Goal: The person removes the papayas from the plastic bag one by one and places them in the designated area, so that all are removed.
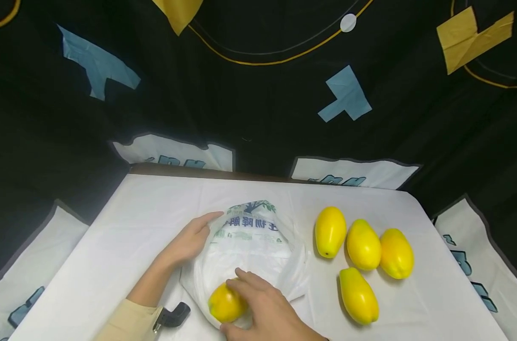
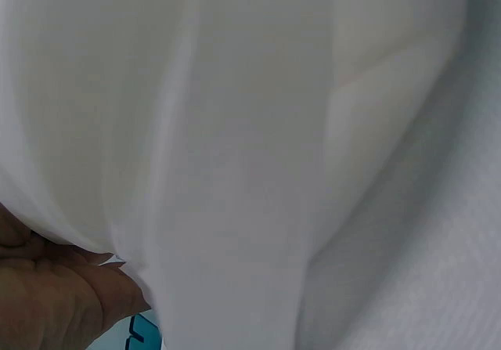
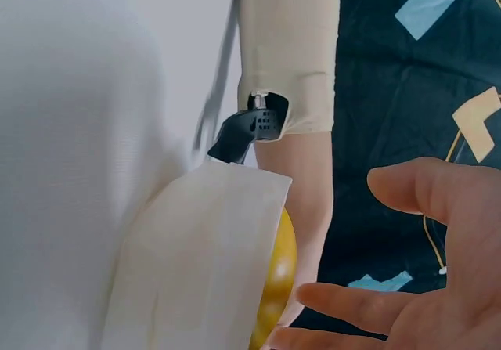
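A white plastic bag [image 1: 250, 251] with green and blue print lies on the table, its mouth towards me. My left hand [image 1: 194, 239] grips the bag's left side; in the left wrist view, its thumb and finger [image 2: 117, 287] pinch the plastic. One yellow oblong fruit [image 1: 225, 303] sits in the bag's mouth, and my right hand [image 1: 269, 305] is at its right side with fingers extended. In the right wrist view, the bag's edge covers part of that fruit [image 3: 280, 276], and the right hand's [image 3: 423, 264] thumb and fingers are spread, fingertips right at the fruit.
Three yellow fruits [image 1: 330, 232] stand in a row right of the bag, and another yellow fruit [image 1: 358, 296] lies nearer to me. They rest on a white-covered table [image 1: 446, 303]. A black patterned curtain [image 1: 250, 109] hangs behind it. A black device [image 1: 173, 315] is worn at my left wrist.
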Action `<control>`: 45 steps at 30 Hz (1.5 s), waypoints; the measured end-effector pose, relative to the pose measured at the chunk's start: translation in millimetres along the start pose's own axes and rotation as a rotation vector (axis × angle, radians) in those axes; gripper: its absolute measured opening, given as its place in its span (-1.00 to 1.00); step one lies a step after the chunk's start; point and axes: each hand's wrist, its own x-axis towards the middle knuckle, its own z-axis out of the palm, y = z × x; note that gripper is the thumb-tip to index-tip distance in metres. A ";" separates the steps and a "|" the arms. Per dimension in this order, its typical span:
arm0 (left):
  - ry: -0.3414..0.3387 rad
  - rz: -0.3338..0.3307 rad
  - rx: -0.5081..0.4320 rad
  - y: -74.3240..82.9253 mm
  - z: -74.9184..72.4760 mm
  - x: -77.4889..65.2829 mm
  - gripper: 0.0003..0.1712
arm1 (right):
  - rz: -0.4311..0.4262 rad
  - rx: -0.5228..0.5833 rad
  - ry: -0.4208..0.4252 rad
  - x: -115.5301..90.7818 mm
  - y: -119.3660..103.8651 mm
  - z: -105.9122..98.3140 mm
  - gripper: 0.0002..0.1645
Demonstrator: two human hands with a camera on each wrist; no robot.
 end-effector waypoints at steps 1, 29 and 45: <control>-0.002 0.001 0.004 0.6 0.0 -0.3 -0.49 | -0.004 -0.005 0.001 0.9 1.3 1.2 -0.26; 0.001 0.000 0.021 3.0 0.1 0.6 -0.48 | -0.019 0.009 0.140 24.8 25.6 15.4 -0.31; 0.003 -0.021 0.020 5.8 1.5 -0.5 -0.48 | -0.081 0.161 0.242 11.5 41.3 -18.7 -0.29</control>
